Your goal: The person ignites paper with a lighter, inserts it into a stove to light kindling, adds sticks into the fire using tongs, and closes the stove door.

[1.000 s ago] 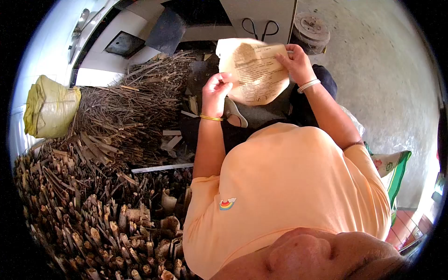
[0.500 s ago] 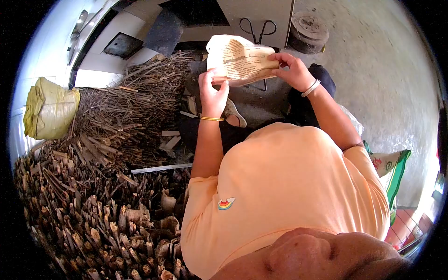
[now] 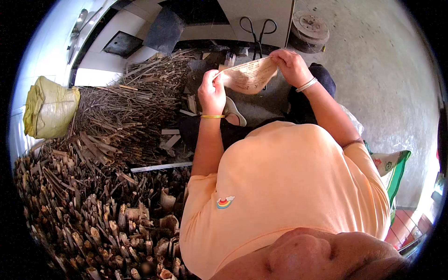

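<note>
I see left hand (image 3: 212,94) and right hand (image 3: 293,69) pinching the printed paper (image 3: 250,77). Long axis spans hand to hand (neither nearer).

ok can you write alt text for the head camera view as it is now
A person in an orange shirt holds a sheet of printed paper by its ends between left hand and right hand. A large pile of sticks fills the left side, beside a yellow sack. Beyond the paper is a black tool with looped handles.
</note>
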`<state>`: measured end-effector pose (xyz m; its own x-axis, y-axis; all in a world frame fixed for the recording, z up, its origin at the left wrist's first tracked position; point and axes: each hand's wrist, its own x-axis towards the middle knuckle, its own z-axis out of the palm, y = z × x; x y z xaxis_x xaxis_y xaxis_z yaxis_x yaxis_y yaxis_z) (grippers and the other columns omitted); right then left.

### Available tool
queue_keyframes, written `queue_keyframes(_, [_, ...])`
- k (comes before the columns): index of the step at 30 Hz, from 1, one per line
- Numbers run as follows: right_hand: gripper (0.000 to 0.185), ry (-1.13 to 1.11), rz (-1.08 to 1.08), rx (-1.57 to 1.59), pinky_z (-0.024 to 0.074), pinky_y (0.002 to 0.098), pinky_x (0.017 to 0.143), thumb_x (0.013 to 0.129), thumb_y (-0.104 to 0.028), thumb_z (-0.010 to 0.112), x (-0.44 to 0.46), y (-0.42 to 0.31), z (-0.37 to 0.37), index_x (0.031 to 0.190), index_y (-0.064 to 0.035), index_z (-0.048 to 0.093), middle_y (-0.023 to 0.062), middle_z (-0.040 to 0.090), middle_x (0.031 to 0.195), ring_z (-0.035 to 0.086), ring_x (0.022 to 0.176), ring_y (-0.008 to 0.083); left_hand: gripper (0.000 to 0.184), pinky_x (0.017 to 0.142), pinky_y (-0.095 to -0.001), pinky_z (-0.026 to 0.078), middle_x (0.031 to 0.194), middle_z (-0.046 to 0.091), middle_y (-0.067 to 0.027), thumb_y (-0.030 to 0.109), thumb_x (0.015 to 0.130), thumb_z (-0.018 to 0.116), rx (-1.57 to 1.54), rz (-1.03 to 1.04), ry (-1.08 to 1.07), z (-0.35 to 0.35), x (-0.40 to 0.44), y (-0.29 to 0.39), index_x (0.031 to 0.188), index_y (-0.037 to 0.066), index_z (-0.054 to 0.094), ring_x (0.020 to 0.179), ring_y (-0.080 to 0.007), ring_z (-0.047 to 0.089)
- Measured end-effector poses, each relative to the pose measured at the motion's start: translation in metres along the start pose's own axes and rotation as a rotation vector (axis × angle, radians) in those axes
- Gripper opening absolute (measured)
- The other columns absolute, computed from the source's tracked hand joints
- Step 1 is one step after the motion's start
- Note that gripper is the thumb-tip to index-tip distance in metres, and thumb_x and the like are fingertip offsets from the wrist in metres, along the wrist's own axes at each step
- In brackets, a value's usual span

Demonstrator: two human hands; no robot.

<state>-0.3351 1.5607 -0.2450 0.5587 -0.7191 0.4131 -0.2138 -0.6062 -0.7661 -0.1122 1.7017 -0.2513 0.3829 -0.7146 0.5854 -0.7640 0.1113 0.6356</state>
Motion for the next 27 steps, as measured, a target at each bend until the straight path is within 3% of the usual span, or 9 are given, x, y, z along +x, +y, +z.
queue_keyframes(1, [0.012, 0.000, -0.002, 0.000, 0.0502, 0.0377, 0.071, 0.084, -0.012, 0.059, -0.001, -0.001, 0.001, 0.092, -0.0050, 0.065, 0.0156, 0.063, 0.083, 0.061, 0.077, 0.0337, 0.012, 0.069, -0.0356, 0.050, 0.084, 0.064, -0.0129, 0.013, 0.087, 0.060, -0.046, -0.177, -0.062, 0.000, -0.001, 0.003, 0.094, 0.004, 0.057, 0.077, -0.0288, 0.063])
queue_keyframes(5, [0.020, 0.006, 0.178, 0.094, 0.0499, 0.0322, 0.072, 0.089, -0.019, 0.058, -0.001, 0.009, 0.005, 0.098, -0.0016, 0.063, 0.0152, 0.066, 0.083, 0.065, 0.076, 0.0254, 0.013, 0.064, -0.0333, 0.050, 0.080, 0.063, -0.0132, 0.016, 0.091, 0.056, -0.088, -0.112, -0.051, 0.002, 0.005, 0.005, 0.095, 0.004, 0.057, 0.072, -0.0254, 0.064])
queue_keyframes(8, [0.027, -0.200, 0.359, 0.697, 0.0480, 0.0287, 0.079, 0.090, -0.019, 0.060, 0.000, 0.020, 0.004, 0.108, 0.0018, 0.060, 0.0057, 0.066, 0.097, 0.058, 0.088, 0.0114, 0.014, 0.063, -0.0317, 0.049, 0.078, 0.063, -0.0124, 0.016, 0.091, 0.056, -0.104, -0.183, -0.075, -0.002, 0.007, -0.001, 0.096, 0.003, 0.057, 0.070, -0.0214, 0.064])
queue_keyframes(11, [0.023, -0.326, 0.464, 0.827, 0.0466, 0.0256, 0.082, 0.086, -0.011, 0.064, -0.008, 0.008, 0.004, 0.105, 0.0033, 0.062, 0.0047, 0.065, 0.100, 0.058, 0.090, 0.0092, 0.015, 0.073, -0.0258, 0.047, 0.087, 0.062, -0.0043, 0.015, 0.092, 0.055, -0.202, -0.306, -0.204, -0.006, 0.008, -0.007, 0.099, 0.001, 0.057, 0.077, -0.0111, 0.056])
queue_keyframes(12, [0.024, -0.451, 0.458, 0.643, 0.0479, 0.0251, 0.081, 0.084, -0.008, 0.066, -0.008, 0.012, 0.002, 0.105, 0.0033, 0.062, 0.0043, 0.066, 0.099, 0.059, 0.089, 0.0089, 0.019, 0.071, -0.0246, 0.047, 0.090, 0.061, -0.0024, 0.016, 0.092, 0.057, -0.233, -0.263, -0.224, -0.007, 0.010, -0.006, 0.104, 0.001, 0.055, 0.078, -0.0096, 0.055])
queue_keyframes(15, [0.023, -0.382, 0.503, 0.682, 0.0496, 0.0243, 0.078, 0.085, -0.006, 0.065, -0.011, 0.023, 0.008, 0.105, 0.0035, 0.063, 0.0034, 0.067, 0.096, 0.060, 0.084, 0.0087, 0.027, 0.071, -0.0245, 0.047, 0.096, 0.060, -0.0023, 0.018, 0.091, 0.059, -0.724, -0.545, -0.148, -0.004, 0.009, 0.004, 0.111, 0.002, 0.052, 0.082, -0.0094, 0.056])
queue_keyframes(17, [0.022, -0.307, 0.489, 0.765, 0.0505, 0.0232, 0.075, 0.085, -0.005, 0.064, -0.013, 0.025, 0.010, 0.105, 0.0032, 0.063, 0.0032, 0.067, 0.096, 0.060, 0.082, 0.0080, 0.041, 0.082, -0.0278, 0.047, 0.099, 0.061, -0.0051, 0.022, 0.086, 0.067, -0.838, -0.637, -0.304, -0.001, 0.004, -0.016, 0.115, -0.001, 0.049, 0.086, -0.0134, 0.059])
queue_keyframes(20, [0.023, -0.247, 0.459, 0.773, 0.0509, 0.0238, 0.076, 0.085, -0.005, 0.064, -0.012, 0.028, 0.011, 0.107, 0.0023, 0.062, 0.0035, 0.067, 0.096, 0.061, 0.082, 0.0082, 0.022, 0.080, -0.0253, 0.047, 0.098, 0.064, -0.0045, 0.009, 0.085, 0.065, -0.640, -0.779, -0.473, -0.005, -0.003, -0.025, 0.104, -0.001, 0.059, 0.088, -0.0102, 0.059])
queue_keyframes(27, [0.017, -0.231, 0.452, 0.822, 0.0491, 0.0230, 0.076, 0.086, -0.004, 0.062, -0.014, 0.021, 0.005, 0.102, -0.0030, 0.063, 0.0000, 0.066, 0.090, 0.060, 0.082, 0.0076, 0.017, 0.077, -0.0257, 0.048, 0.096, 0.064, -0.0035, 0.003, 0.085, 0.061, -0.828, -0.647, -0.192, 0.006, -0.005, -0.014, 0.102, 0.000, 0.061, 0.084, -0.0102, 0.060])
